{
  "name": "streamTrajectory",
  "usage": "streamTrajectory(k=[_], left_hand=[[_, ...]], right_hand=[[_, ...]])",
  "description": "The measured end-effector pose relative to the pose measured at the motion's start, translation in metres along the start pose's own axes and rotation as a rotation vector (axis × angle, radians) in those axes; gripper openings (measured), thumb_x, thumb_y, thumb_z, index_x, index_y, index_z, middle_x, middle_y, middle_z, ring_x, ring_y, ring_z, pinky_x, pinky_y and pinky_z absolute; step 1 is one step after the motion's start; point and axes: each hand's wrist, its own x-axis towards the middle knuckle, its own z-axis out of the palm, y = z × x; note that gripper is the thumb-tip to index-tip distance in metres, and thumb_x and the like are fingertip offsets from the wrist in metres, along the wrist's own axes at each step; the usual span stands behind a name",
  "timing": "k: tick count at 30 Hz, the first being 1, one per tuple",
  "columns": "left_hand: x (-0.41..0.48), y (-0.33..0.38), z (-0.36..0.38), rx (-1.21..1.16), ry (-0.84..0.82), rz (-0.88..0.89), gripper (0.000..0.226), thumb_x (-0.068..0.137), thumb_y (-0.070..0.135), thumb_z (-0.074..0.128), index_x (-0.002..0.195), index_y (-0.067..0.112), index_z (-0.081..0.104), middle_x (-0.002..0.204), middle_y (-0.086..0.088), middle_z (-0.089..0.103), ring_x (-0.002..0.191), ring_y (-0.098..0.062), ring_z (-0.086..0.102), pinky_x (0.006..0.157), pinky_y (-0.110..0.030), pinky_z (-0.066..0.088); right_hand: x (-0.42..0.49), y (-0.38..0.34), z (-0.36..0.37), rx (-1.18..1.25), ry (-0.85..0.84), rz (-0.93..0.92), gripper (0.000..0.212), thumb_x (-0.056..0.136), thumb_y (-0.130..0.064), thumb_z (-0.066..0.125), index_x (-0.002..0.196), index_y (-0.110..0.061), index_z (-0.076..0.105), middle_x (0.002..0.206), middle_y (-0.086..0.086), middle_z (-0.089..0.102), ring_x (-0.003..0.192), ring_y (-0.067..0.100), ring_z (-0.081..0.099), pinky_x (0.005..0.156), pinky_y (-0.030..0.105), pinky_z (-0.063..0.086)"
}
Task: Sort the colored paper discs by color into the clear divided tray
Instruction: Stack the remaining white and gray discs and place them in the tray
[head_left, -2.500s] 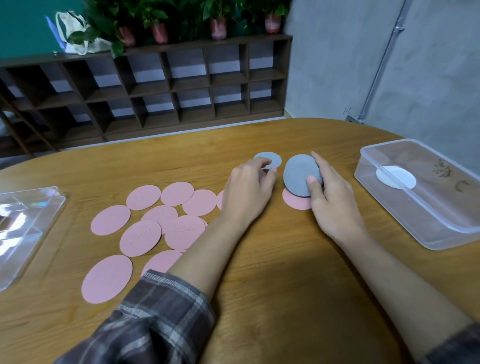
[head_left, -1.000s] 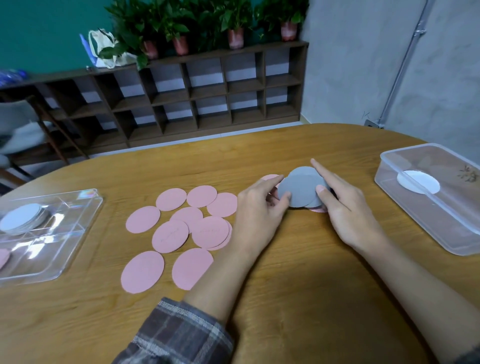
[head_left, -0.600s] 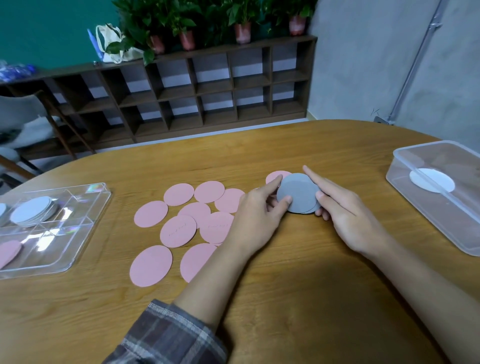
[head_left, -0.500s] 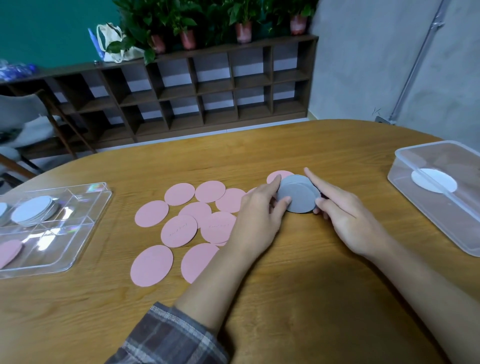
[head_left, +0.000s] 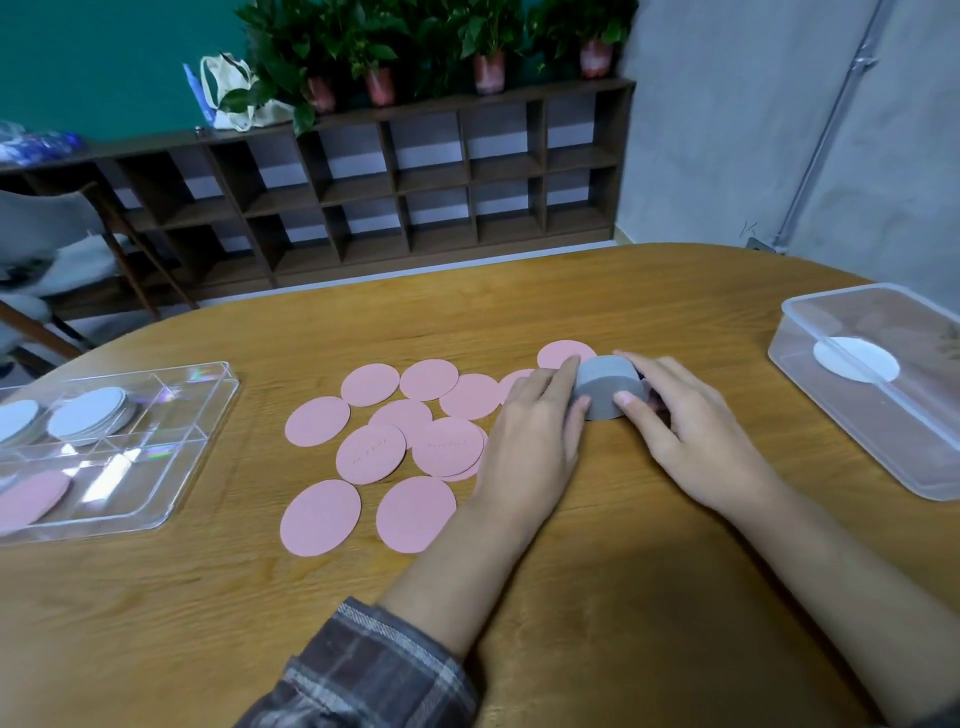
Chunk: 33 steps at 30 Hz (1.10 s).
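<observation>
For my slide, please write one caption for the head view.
Left hand and right hand grip a gray disc stack beside scattered pink discs; the divided tray sits left.

Teal wall (head_left: 104, 62), dark cubby shelf (head_left: 395, 182)

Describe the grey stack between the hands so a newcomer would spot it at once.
On the wooden table, just right of the spread of pink discs, two hands meet. Pinched between the left hand and the right hand is a small stack of grey discs. It is the only grey paper outside the clear divided tray; its neighbours are all pink.
</observation>
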Motion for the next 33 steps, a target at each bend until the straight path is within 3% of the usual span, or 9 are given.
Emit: streamTrajectory(k=[4, 8, 12, 19, 23, 30, 33], left_hand=[[-0.009, -0.006, -0.009, -0.154, 0.019, -0.030, 0.042, 0.102, 0.027, 0.065, 0.143, 0.017, 0.062, 0.118, -0.003, 0.065, 0.105, -0.018, 0.066, 0.094, -0.038, 0.058], [-0.027, -0.001, -0.029, -0.249, 0.063, -0.086, 0.033, 0.095, 0.026, 0.075, 0.126, 0.018, 0.070, 0.102, 0.005, 0.072, 0.090, -0.006, 0.064, 0.087, -0.027, 0.055], [-0.047, -0.006, -0.053, -0.339, 0.068, -0.116, 0.024, 0.090, 0.026, 0.080, 0.112, 0.020, 0.071, 0.090, 0.010, 0.069, 0.082, -0.007, 0.062, 0.077, -0.024, 0.054], [-0.071, -0.029, -0.132, -0.289, 0.028, -0.084, 0.024, 0.087, 0.027, 0.084, 0.107, 0.019, 0.074, 0.084, 0.005, 0.071, 0.072, -0.006, 0.061, 0.067, -0.013, 0.046], [-0.085, -0.053, -0.187, -0.213, 0.006, -0.093, 0.026, 0.087, 0.030, 0.084, 0.109, 0.022, 0.075, 0.087, 0.003, 0.074, 0.075, -0.010, 0.065, 0.068, -0.012, 0.046], [-0.118, -0.107, -0.270, -0.181, 0.068, -0.219, 0.024, 0.086, 0.034, 0.085, 0.107, 0.025, 0.077, 0.085, 0.004, 0.076, 0.076, -0.012, 0.068, 0.069, -0.016, 0.048], [-0.130, -0.128, -0.303, -0.214, 0.096, -0.273, 0.023, 0.087, 0.030, 0.085, 0.107, 0.024, 0.078, 0.084, 0.000, 0.077, 0.074, -0.012, 0.067, 0.071, -0.020, 0.054]], right_hand=[[-0.008, -0.006, -0.002, 0.027, 0.016, -0.026, 0.036, 0.100, -0.025, 0.062, 0.136, -0.027, 0.059, 0.100, -0.013, 0.059, 0.093, 0.010, 0.055, 0.086, 0.017, 0.039], [-0.017, -0.018, 0.000, 0.084, 0.011, 0.008, 0.031, 0.097, -0.033, 0.065, 0.127, -0.035, 0.060, 0.101, -0.008, 0.065, 0.087, 0.011, 0.059, 0.080, 0.027, 0.045], [-0.033, -0.041, 0.010, 0.135, 0.013, -0.012, 0.030, 0.096, -0.027, 0.068, 0.122, -0.040, 0.058, 0.095, -0.010, 0.064, 0.078, 0.012, 0.057, 0.070, 0.014, 0.040], [-0.040, -0.104, 0.034, 0.180, -0.046, -0.058, 0.030, 0.096, -0.030, 0.069, 0.123, -0.037, 0.059, 0.100, -0.012, 0.066, 0.075, 0.014, 0.054, 0.068, 0.011, 0.040], [-0.032, -0.149, 0.057, 0.242, -0.114, -0.097, 0.026, 0.094, -0.029, 0.071, 0.116, -0.039, 0.061, 0.096, -0.009, 0.068, 0.070, 0.005, 0.056, 0.066, 0.009, 0.041], [-0.005, -0.222, 0.115, 0.246, -0.236, -0.148, 0.025, 0.092, -0.039, 0.071, 0.116, -0.034, 0.064, 0.089, -0.013, 0.069, 0.064, 0.005, 0.055, 0.066, 0.026, 0.044], [0.006, -0.255, 0.139, 0.257, -0.271, -0.155, 0.024, 0.092, -0.042, 0.071, 0.113, -0.033, 0.064, 0.090, -0.012, 0.069, 0.073, 0.009, 0.059, 0.071, 0.027, 0.048]])
